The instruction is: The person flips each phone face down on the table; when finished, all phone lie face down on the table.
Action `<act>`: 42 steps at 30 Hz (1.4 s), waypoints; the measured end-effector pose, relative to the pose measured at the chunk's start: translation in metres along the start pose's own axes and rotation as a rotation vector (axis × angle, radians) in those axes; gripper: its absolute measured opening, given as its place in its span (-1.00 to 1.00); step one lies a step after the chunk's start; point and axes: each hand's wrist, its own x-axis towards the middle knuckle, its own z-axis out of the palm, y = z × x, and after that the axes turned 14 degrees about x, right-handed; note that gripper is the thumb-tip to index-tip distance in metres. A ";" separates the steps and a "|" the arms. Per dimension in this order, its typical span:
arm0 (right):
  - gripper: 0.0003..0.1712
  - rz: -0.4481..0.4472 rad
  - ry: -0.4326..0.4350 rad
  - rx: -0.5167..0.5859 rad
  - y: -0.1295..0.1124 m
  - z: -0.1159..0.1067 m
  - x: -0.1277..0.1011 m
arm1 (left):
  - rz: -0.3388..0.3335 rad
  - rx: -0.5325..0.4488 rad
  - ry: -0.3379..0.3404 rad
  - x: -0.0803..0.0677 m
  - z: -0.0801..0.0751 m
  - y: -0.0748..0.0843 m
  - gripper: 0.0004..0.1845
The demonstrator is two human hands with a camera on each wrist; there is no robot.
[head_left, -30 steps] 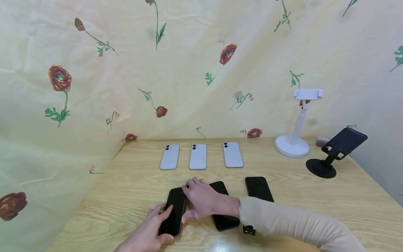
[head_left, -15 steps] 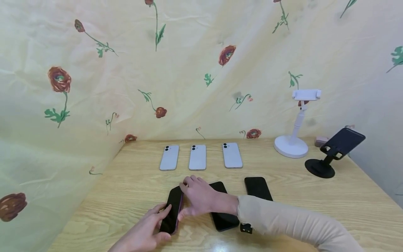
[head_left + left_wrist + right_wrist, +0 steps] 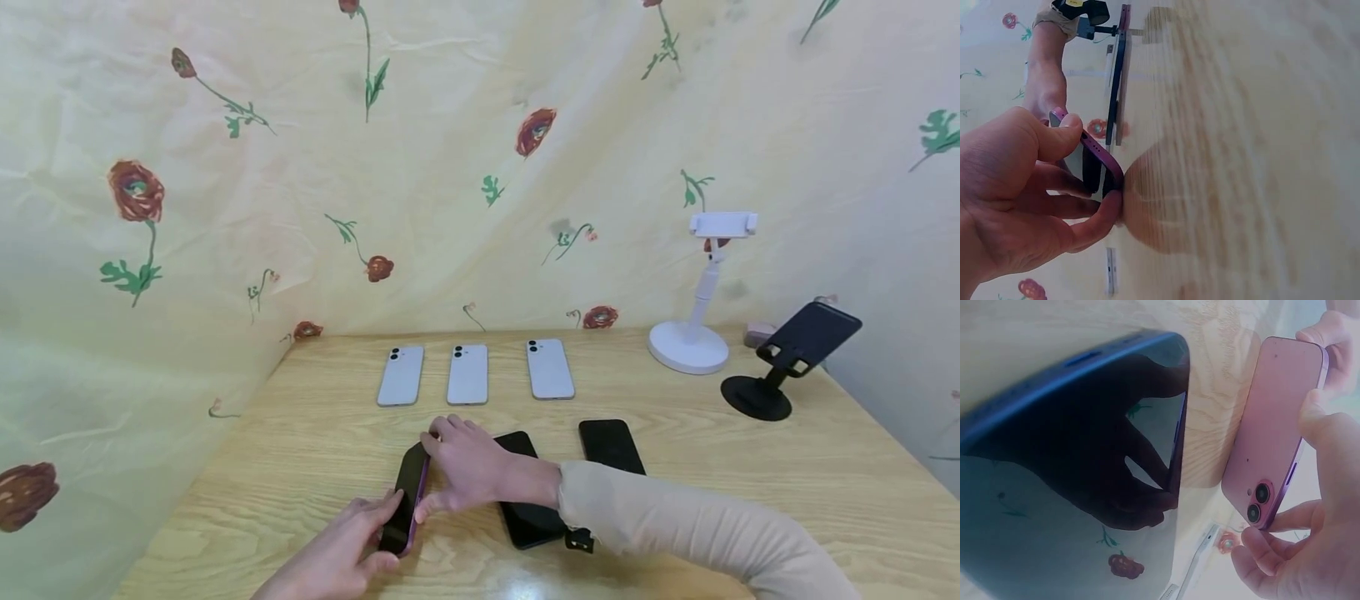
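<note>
Two hands of mine pinch one pink phone (image 3: pixel 409 490) just below the centre of the head view, where it stands tilted with its dark screen facing left. My left hand (image 3: pixel 347 542) has its lower end, and my right hand (image 3: pixel 467 465), reaching in from the lower right in a pale sleeve (image 3: pixel 675 521), has its upper end. Two dark phones (image 3: pixel 613 446) lie partly under that arm; three white phones (image 3: pixel 467 375) lie in a row across the middle of the frame. A white stand (image 3: pixel 688 346) and a black stand (image 3: pixel 810 333) are at the right, on the wooden table (image 3: pixel 262 475). In the left wrist view, my left thumb presses the purple rim at centre left, my fingers curled beneath; I can't tell whether every fingertip touches. In the right wrist view, the phone's pink back slants at the right, two lenses toward the bottom; my right thumb and fingers clasp its edge and camera end, while a blue-edged screen at the left mirrors a hand.
</note>
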 end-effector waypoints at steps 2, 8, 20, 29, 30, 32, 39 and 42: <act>0.17 -0.001 0.005 0.012 0.000 0.000 0.001 | 0.019 0.003 0.015 -0.001 0.000 -0.001 -0.12; 0.19 0.016 0.010 0.036 -0.003 -0.001 0.005 | 0.009 -0.074 -0.032 -0.002 -0.004 -0.003 -0.12; 0.19 0.058 -0.036 0.024 -0.011 -0.007 0.012 | 0.070 -0.292 -0.087 -0.001 -0.008 -0.009 -0.07; 0.18 0.090 -0.048 0.046 -0.017 -0.009 0.017 | 0.144 -0.421 -0.102 0.003 -0.009 -0.013 -0.11; 0.18 0.095 -0.048 0.054 -0.018 -0.009 0.017 | 0.146 -0.434 -0.105 0.003 -0.010 -0.014 -0.12; 0.18 0.104 -0.047 0.069 -0.019 -0.009 0.019 | 0.136 -0.454 -0.117 0.003 -0.010 -0.016 -0.14; 0.17 0.136 -0.031 0.123 -0.024 -0.007 0.024 | 0.072 -0.518 -0.143 0.000 -0.013 -0.021 -0.15; 0.19 0.139 -0.013 0.138 -0.025 -0.003 0.026 | 0.058 -0.564 -0.138 -0.003 -0.013 -0.023 -0.15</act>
